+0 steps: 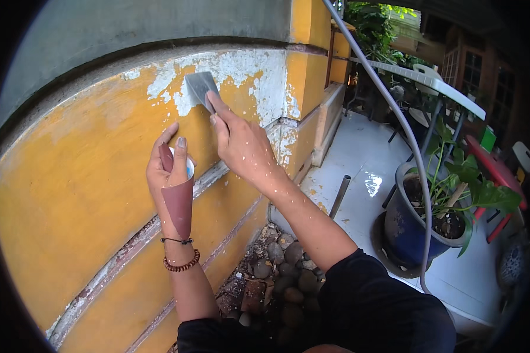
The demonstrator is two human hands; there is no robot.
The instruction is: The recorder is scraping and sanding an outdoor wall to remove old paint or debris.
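Observation:
My right hand [246, 147] grips a paint scraper [200, 84], its flat metal blade at the yellow painted wall [76, 170]. The blade lies over a pale patch [174, 85], where the yellow coat is gone in ragged flakes. Below it and to the left, my left hand [157, 176] is close to the wall. Its fingers hold a curled piece of reddish-brown sandpaper [178, 205], whose whitish back shows at the curl. Small white paint flecks dot my right hand and forearm.
Stones [292, 253] and rubble lie at the wall's foot. On the white tiled floor [359, 153] to the right stands a blue potted plant [407, 220]. A grey hose [388, 97] hangs across in front of it. A white table [441, 88] and red stool [494, 167] stand beyond.

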